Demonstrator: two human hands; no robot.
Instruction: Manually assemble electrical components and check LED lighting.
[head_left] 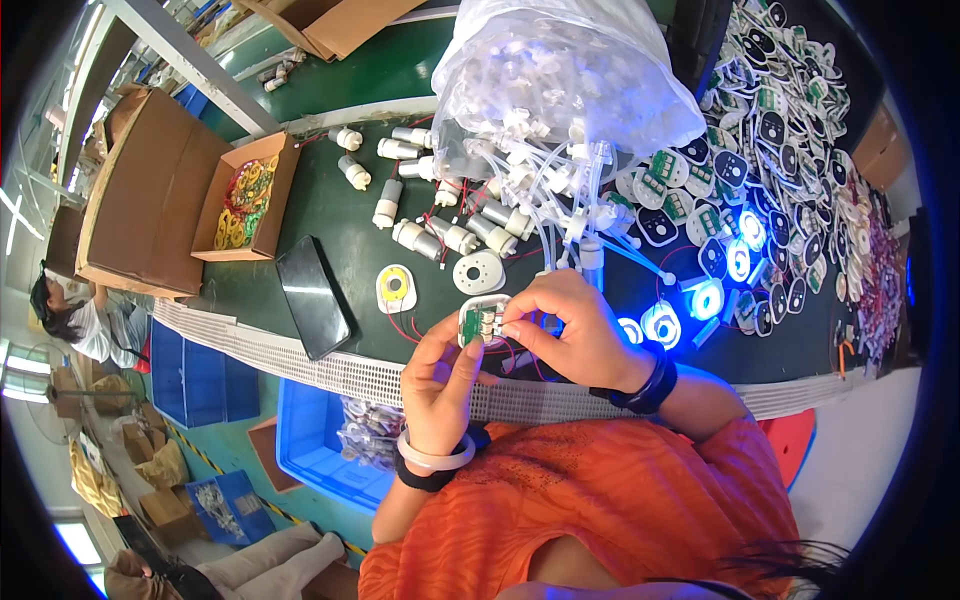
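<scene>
My left hand [438, 385] holds a small green circuit board in a white rounded housing [470, 322], thumb on its front and fingers behind. At the board's right side, by its white connectors, the thumb and forefinger of my right hand [578, 325] are pinched together; what is between them is too small to make out. Thin red wires trail beneath my hands. Just beyond the board lies a round white plate with holes [478, 272]. A white housing with a yellow ring [397, 289] rests to its left, near a black phone [314, 297].
Several small motor pumps [415, 240] lie behind my hands. A plastic bag [570, 80] spills tubed parts. Lit blue rings [662, 324] and a heap of white-and-black panels [780, 130] are at right. A cardboard box of coloured rings [270, 170] stands left; a blue bin [300, 440] sits below.
</scene>
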